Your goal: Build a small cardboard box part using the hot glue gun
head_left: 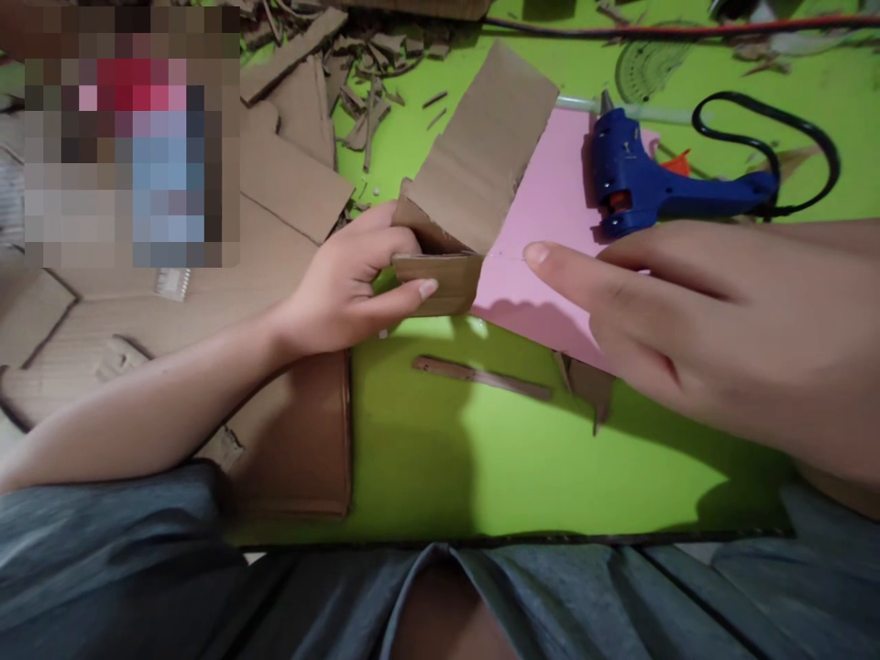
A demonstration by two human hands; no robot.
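Observation:
My left hand (350,284) grips the lower end of a folded brown corrugated cardboard piece (471,160), with fingers curled around its edge. The piece's long flap rises up and away, lying over a pink foam sheet (543,197). My right hand (708,321) sits to the right, holding nothing, its index finger stretched out just over the pink sheet. Beyond that finger, a blue hot glue gun (636,174) lies on the sheet with its black cord (770,115) looping up to the right. I cannot tell whether the fingertip touches the sheet.
The work surface is a bright green mat (412,440). A thin cardboard strip (481,378) and a torn scrap (591,390) lie near the hands. Large cardboard sheets (171,321) spread left, cut scraps (364,119) pile at the back, and a pale glue stick (619,108) lies behind the gun.

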